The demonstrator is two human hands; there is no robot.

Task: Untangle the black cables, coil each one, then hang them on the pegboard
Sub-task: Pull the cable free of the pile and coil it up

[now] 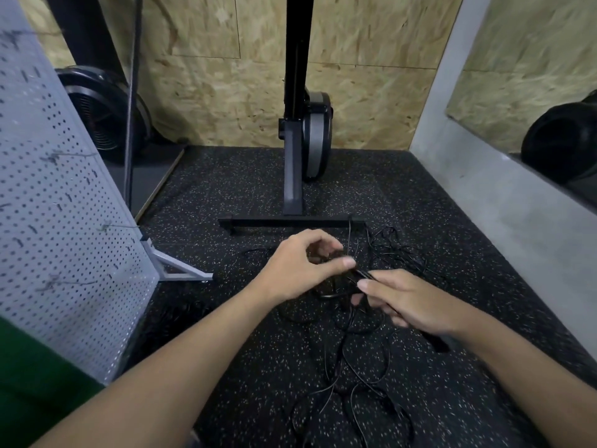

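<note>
Thin black cables (352, 360) lie in a loose tangle on the speckled black floor, running from near the machine's foot down to the bottom of the view. My left hand (300, 266) holds a bunch of cable loops between thumb and curled fingers above the floor. My right hand (407, 300) pinches a black cable end or plug just right of the left thumb, and a dark strap-like piece sticks out below its palm. The grey pegboard (64, 221) stands upright on the left, with several small hooks on it.
A black exercise machine (303, 130) stands on a T-shaped foot (290, 221) just beyond the cables. A black fan (103, 114) sits behind the pegboard. The pegboard's grey leg (181, 270) juts onto the floor. A grey wall with a mirror (523, 101) runs along the right.
</note>
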